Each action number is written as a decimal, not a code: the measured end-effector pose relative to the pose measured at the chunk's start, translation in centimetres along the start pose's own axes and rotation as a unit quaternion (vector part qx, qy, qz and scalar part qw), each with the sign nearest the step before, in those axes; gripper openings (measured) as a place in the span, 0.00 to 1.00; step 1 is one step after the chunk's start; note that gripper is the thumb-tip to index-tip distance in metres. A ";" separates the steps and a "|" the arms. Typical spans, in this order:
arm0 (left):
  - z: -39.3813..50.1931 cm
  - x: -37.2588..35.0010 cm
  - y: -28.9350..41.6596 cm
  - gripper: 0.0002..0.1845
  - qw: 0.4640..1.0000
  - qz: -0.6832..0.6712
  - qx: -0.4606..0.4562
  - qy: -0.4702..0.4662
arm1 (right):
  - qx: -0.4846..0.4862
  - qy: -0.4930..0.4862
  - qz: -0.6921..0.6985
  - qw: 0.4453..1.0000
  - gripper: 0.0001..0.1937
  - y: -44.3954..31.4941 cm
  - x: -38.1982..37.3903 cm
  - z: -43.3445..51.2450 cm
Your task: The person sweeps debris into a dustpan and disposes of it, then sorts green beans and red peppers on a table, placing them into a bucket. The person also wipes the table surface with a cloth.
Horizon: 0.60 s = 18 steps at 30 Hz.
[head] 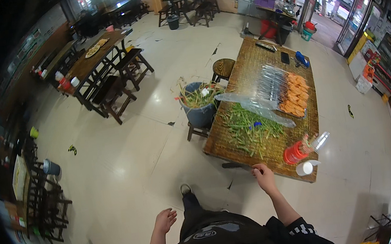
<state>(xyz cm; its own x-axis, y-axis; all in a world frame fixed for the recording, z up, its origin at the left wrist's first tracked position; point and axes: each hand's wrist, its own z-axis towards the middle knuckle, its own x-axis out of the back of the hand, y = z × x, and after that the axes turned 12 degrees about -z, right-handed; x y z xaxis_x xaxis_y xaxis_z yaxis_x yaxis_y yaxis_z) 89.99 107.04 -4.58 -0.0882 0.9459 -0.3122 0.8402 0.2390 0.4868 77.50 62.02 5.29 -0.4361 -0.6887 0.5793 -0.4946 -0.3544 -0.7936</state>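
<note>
My left hand [166, 220] hangs over the tiled floor with its fingers apart and nothing in it. At the near edge of a wooden table [216, 139] is my right hand [264, 177], its fingers curled; whether it holds anything cannot be told. Cut green stalks [251, 128] lie spread on the tabletop, with a clear plastic bag [252, 106] beside them. Farther back, a tray carries skewers [271, 83] with orange pieces of food [294, 93] at one end. A red container [295, 152] of sticks and a white cup [304, 168] stand at the near right corner.
A grey bucket [200, 112] full of plant scraps rests on a low stool [196, 132] left of the table. Behind it is a round stool [224, 68]. Another table [86, 66] with benches [109, 92] stands at upper left. A phone [285, 58] lies on the near table's far part.
</note>
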 end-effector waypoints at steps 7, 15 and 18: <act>24.6 -8.9 18.2 0.17 0.995 0.047 0.000 -0.088 | 0.010 0.089 -0.194 0.977 0.17 -4.4 -4.4 7.9; 37.8 -29.2 29.3 0.31 0.988 0.112 0.087 -0.059 | 0.037 0.103 -0.523 0.845 0.33 -7.6 -2.4 19.5; 40.7 -32.9 29.2 0.26 0.988 0.104 0.113 -0.033 | 0.023 0.112 -0.602 0.790 0.36 -5.9 -0.9 25.4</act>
<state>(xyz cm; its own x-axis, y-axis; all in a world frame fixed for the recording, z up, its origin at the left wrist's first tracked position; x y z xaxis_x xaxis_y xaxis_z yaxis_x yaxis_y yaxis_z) 139.23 74.00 -13.28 0.1282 0.9515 -0.2798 0.9347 -0.0216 0.3549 99.91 48.61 4.69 0.2054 0.2935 0.9336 -0.6269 -0.6931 0.3558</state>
